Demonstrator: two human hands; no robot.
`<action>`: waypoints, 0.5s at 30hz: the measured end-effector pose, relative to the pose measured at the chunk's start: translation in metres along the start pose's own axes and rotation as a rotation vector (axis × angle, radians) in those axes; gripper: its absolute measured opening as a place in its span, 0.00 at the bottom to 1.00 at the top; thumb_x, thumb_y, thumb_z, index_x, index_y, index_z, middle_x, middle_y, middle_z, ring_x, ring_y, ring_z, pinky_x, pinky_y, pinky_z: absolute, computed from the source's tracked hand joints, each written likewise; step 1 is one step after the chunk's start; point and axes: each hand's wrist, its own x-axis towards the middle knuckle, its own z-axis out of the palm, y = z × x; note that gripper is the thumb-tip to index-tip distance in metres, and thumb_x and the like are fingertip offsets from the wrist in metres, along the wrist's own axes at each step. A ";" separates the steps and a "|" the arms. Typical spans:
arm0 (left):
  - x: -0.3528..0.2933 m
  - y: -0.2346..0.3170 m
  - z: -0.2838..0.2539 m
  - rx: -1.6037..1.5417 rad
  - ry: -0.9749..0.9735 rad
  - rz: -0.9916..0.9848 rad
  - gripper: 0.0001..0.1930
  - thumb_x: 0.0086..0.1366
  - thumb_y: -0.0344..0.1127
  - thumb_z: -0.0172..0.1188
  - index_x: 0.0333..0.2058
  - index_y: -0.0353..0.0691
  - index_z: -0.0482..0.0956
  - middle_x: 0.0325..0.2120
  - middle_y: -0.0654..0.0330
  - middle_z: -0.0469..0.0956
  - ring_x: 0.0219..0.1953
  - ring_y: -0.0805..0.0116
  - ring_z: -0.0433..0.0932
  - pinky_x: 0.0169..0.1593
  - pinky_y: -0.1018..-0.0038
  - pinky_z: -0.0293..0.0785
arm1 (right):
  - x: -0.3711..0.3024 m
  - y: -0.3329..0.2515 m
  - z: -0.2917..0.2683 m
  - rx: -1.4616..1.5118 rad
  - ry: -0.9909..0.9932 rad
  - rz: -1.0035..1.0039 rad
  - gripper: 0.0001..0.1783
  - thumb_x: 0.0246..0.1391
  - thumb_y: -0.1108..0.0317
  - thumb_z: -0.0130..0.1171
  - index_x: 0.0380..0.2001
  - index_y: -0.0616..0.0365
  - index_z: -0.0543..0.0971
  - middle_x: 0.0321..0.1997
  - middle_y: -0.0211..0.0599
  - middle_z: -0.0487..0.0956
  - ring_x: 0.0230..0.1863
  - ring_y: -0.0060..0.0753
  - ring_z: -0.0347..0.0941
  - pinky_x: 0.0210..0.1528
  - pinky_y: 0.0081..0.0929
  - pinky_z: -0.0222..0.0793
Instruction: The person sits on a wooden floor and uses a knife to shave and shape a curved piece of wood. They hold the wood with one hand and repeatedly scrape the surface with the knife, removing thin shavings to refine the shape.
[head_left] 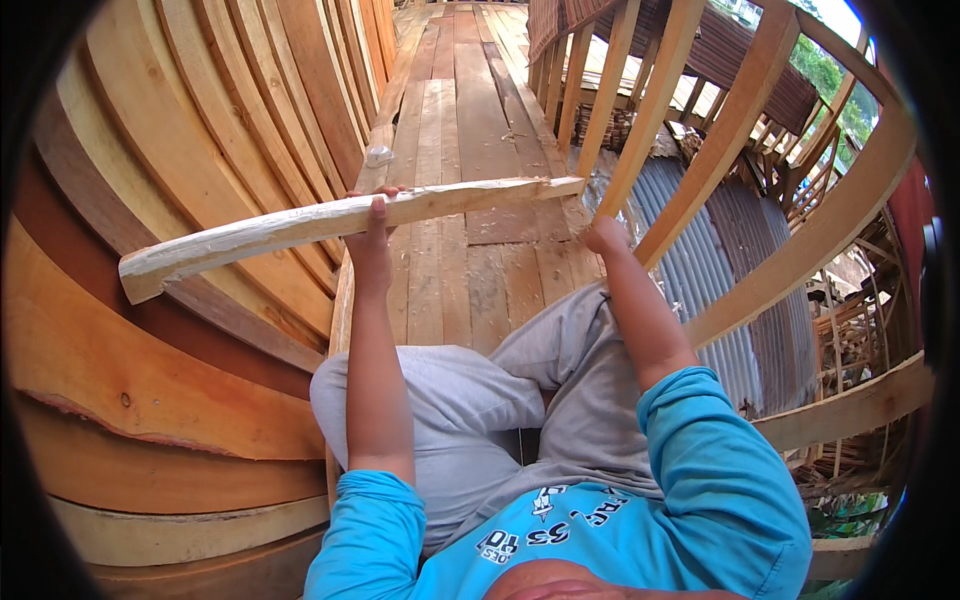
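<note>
A long, roughly hewn length of pale wood [270, 225] runs across in front of me, its thick squared end at the left. It narrows toward the right, where its tip reaches the railing. My left hand [372, 228] is closed around it near the middle, with the thumb on the near side. My right hand [607, 236] is curled beside a railing slat [640, 135], below the wood's right tip and apart from it. Its fingers are turned away, and whatever they hold is hidden.
I sit with bent legs on a plank floor [430, 280] strewn with wood shavings. Upright boards [170, 130] form a wall at the left. Along the right runs a slatted wooden railing [760, 75], with corrugated metal sheets [700, 250] beyond. A small clear object [378, 156] lies near the wall.
</note>
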 end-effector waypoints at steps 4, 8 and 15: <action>-0.002 -0.001 -0.004 0.064 -0.123 0.051 0.19 0.63 0.31 0.62 0.47 0.46 0.61 0.44 0.58 0.77 0.54 0.60 0.74 0.61 0.61 0.66 | -0.009 -0.001 0.000 -0.030 0.047 0.004 0.17 0.52 0.66 0.60 0.46 0.56 0.81 0.53 0.42 0.79 0.56 0.45 0.75 0.50 0.38 0.75; -0.001 0.000 -0.008 0.140 -0.185 0.038 0.21 0.60 0.23 0.60 0.48 0.43 0.60 0.46 0.58 0.76 0.57 0.60 0.71 0.64 0.64 0.62 | -0.021 -0.011 -0.013 0.061 0.116 0.060 0.18 0.51 0.66 0.61 0.46 0.58 0.80 0.51 0.43 0.80 0.53 0.45 0.77 0.48 0.37 0.77; 0.001 -0.010 -0.017 0.069 -0.132 0.065 0.19 0.60 0.20 0.58 0.48 0.41 0.65 0.47 0.59 0.76 0.54 0.63 0.73 0.59 0.69 0.68 | -0.078 -0.038 -0.060 0.146 0.256 -0.019 0.28 0.54 0.65 0.57 0.54 0.72 0.66 0.49 0.53 0.79 0.50 0.48 0.78 0.49 0.39 0.75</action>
